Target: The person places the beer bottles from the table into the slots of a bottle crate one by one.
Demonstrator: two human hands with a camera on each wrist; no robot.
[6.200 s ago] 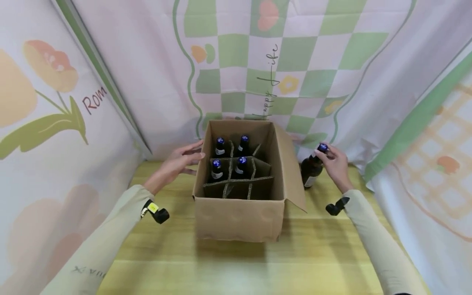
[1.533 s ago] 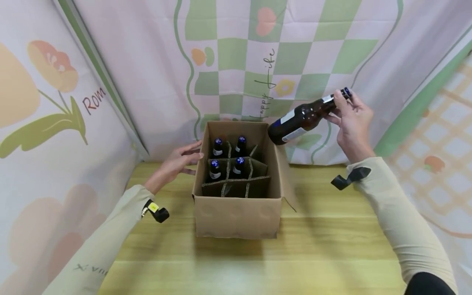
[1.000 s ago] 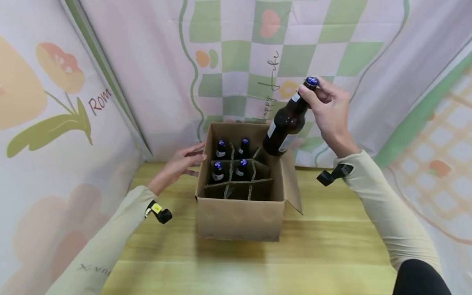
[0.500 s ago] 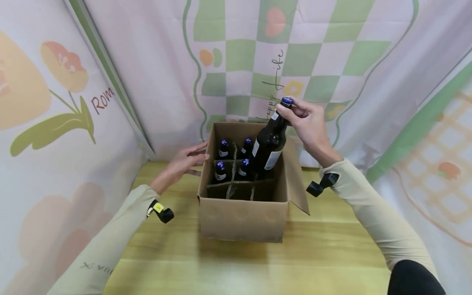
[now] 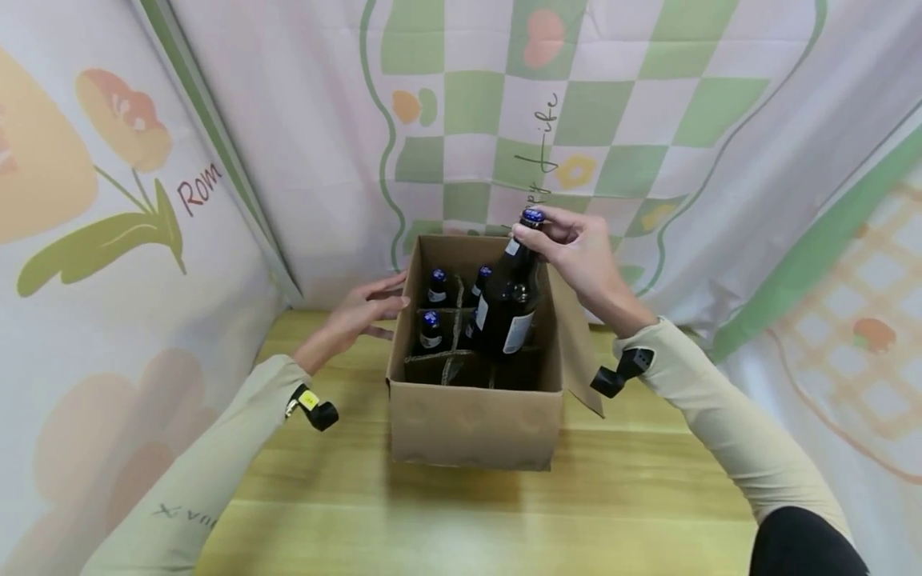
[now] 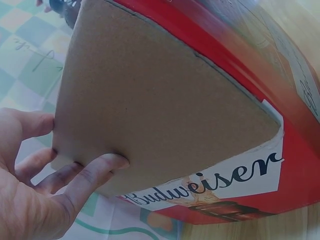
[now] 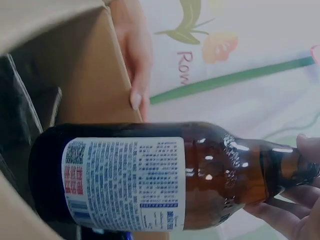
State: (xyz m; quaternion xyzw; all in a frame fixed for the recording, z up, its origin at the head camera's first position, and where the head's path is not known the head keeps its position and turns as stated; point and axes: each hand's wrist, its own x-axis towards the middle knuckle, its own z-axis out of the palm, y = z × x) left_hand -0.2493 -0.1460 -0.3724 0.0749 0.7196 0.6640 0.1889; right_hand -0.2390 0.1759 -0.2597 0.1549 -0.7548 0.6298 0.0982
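In the head view, my right hand (image 5: pixel 579 252) pinches a brown glass beer bottle (image 5: pixel 522 292) by its neck, just below the blue cap. The bottle tilts slightly, its lower part inside the open cardboard box (image 5: pixel 471 428). In the right wrist view, the beer bottle (image 7: pixel 205 175) shows a white back label. Blue-capped beer bottles stand in the box's left and middle cells, such as one at the near left (image 5: pixel 430 332); the held one partly covers its neighbour. With fingers extended, my left hand (image 5: pixel 360 312) rests against the box's left side, touching brown board (image 6: pixel 135 100) in the left wrist view.
Cardboard dividers (image 5: pixel 432 370) split the box into cells. A flap (image 5: pixel 579 360) sticks out on the box's right. The box stands on a wooden table (image 5: pixel 648 480), with printed curtains (image 5: pixel 468 104) behind and at both sides.
My right hand lifted the bottle from the table right of the box, swung it up and over, then lowered it base-first into the box. The left hand stayed at the box's side.
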